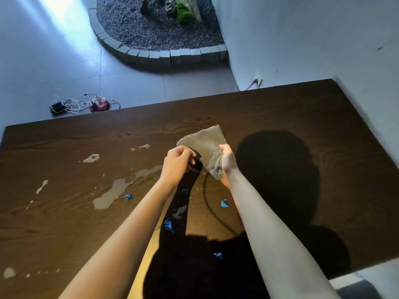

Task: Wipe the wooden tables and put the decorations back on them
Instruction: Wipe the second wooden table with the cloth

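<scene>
Beige cloth [205, 147] held up over the dark wooden desk [280, 108], just above its middle, one corner pointing away toward the far edge. Left hand [177, 164] on the near-left edge of the cloth, fingers curled in a clenched grip that pinches the fabric. Right hand [227, 161] on the cloth's right side, grip closed around a bunched fold that hangs below the palm. Both forearms bare, reaching in from the near edge.

Left of the cloth, pale spilled liquid [116, 190] pooled in a long streak on the desk, with smaller splashes [91, 158] further left and toward the near-left corner. Nearer than the cloth, small blue scraps [169, 225] scattered on the wood between and beside the forearms, one [224, 203] close to the right forearm. Right of the cloth, a broad dark shadow on the desk top.

Beyond the cloth, past the desk's far edge, grey tiled floor with a tangle of cables and a red device [98, 105]; further off, a gravel bed [155, 29] edged with grey blocks, holding stones and a green plant
</scene>
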The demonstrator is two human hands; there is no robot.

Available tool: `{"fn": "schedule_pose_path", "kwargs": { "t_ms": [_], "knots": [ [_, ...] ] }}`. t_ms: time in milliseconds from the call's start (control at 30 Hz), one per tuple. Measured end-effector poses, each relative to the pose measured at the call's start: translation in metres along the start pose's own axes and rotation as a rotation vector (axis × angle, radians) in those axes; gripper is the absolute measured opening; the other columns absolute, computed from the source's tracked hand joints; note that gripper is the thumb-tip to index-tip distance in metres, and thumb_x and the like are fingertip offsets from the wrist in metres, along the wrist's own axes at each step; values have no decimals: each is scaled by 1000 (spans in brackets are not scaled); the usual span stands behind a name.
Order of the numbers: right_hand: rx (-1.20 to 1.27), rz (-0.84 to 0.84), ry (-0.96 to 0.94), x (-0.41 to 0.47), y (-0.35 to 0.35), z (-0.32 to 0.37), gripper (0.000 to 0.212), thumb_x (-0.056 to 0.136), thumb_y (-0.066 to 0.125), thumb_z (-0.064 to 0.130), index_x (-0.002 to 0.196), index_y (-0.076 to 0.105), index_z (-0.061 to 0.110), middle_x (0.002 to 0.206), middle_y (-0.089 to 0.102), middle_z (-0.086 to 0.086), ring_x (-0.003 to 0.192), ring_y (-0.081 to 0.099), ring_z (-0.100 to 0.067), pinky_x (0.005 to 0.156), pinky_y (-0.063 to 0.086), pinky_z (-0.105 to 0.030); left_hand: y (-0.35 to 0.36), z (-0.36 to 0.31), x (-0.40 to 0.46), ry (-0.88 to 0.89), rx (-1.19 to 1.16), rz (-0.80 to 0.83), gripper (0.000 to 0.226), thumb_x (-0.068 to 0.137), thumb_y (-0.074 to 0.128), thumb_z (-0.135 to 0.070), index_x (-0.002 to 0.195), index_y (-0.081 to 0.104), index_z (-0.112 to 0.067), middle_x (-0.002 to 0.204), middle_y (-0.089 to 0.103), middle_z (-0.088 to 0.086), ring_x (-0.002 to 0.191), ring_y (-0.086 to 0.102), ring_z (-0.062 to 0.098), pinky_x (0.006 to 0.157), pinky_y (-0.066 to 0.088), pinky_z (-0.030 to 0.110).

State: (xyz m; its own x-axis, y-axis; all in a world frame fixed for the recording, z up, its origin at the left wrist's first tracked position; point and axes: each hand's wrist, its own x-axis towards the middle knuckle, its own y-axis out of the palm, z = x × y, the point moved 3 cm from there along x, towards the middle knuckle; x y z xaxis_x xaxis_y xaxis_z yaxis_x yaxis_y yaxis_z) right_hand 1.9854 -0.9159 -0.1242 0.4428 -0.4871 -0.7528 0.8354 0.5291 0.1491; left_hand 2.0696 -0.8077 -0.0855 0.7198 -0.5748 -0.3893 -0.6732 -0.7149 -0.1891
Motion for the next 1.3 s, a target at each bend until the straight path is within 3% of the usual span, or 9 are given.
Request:
{"fn": "schedule_pose_path", "kwargs": {
  "t_ms": [133, 333, 467, 533, 633, 700, 933, 1167, 1300],
  "knots": [
    [235, 6, -153, -21, -61, 29, 41, 98, 24, 31, 94, 59, 9, 90, 65, -13, 81, 60, -25, 73, 47, -30, 26, -7, -6, 2, 15, 1, 29, 94, 40, -6, 73, 60, -14, 63, 55, 0, 59, 50, 11, 56, 43, 22],
    [270, -353, -413, -48, -158, 60, 43, 94, 34, 32, 122, 51, 3, 119, 58, -24, 115, 53, -44, 96, 45, -46, 79, -7, -23, -3, 34, 96, 30, 96, 38, -6, 76, 59, -14, 64, 55, 1, 57, 49, 12, 56, 42, 22],
    [26, -628, -450, -48, -218, 61, 42, 100, 32, 29, 128, 48, 1, 118, 55, -17, 101, 56, -31, 72, 51, -27, 103, -2, -27, -32, 19, 150, 29, 98, 38, -9, 79, 60, -14, 66, 55, 0, 60, 51, 10, 58, 43, 21],
    [-151, -683, -374, -35, -234, 51, 45, 99, 31, 32, 122, 51, -2, 114, 54, -18, 102, 52, -31, 86, 44, -34, 108, -1, -26, -45, 14, 154, 27, 98, 38, -10, 83, 60, -14, 68, 55, 0, 62, 52, 10, 59, 44, 19],
    [-358, -580, -256, -17, -230, 26, 62, 94, 29, 43, 131, 45, -4, 134, 46, -24, 126, 42, -35, 104, 32, -38, 111, 4, -27, -59, 30, 165, 25, 99, 38, -11, 88, 60, -13, 71, 56, 0, 63, 52, 8, 60, 44, 18],
    [-489, -543, -268, -4, -222, 14, 80, 84, 26, 48, 146, 24, -2, 152, 23, -22, 142, 21, -31, 114, 16, -34, 111, 8, -25, -59, 41, 158, 25, 99, 38, -11, 87, 60, -14, 72, 56, 0, 63, 52, 7, 61, 44, 18],
    [-1366, -358, -316, 24, -157, 2, 73, 98, 28, 45, 150, -9, 11, 159, -16, -6, 145, -16, -26, 117, -12, -40, 90, 24, -26, -54, 62, 111, 26, 98, 39, -11, 84, 60, -15, 70, 57, 0, 63, 52, 7, 60, 44, 18],
    [-1502, -67, -526, 16, -84, -24, 55, 102, 31, 27, 151, 6, 29, 160, -5, 0, 146, -9, -29, 117, -3, -46, 49, 30, -25, 2, 89, 36, 27, 95, 41, -9, 78, 60, -17, 69, 57, -1, 63, 52, 9, 59, 44, 21],
    [-1384, 154, -460, 0, -65, -36, 50, 103, 26, 29, 151, 15, 27, 160, 1, 5, 147, -8, -22, 117, -6, -41, 44, 33, -26, 65, 201, 31, 23, 95, 42, -10, 84, 62, -17, 78, 61, -3, 68, 53, 8, 63, 43, 22]
  ]
}}
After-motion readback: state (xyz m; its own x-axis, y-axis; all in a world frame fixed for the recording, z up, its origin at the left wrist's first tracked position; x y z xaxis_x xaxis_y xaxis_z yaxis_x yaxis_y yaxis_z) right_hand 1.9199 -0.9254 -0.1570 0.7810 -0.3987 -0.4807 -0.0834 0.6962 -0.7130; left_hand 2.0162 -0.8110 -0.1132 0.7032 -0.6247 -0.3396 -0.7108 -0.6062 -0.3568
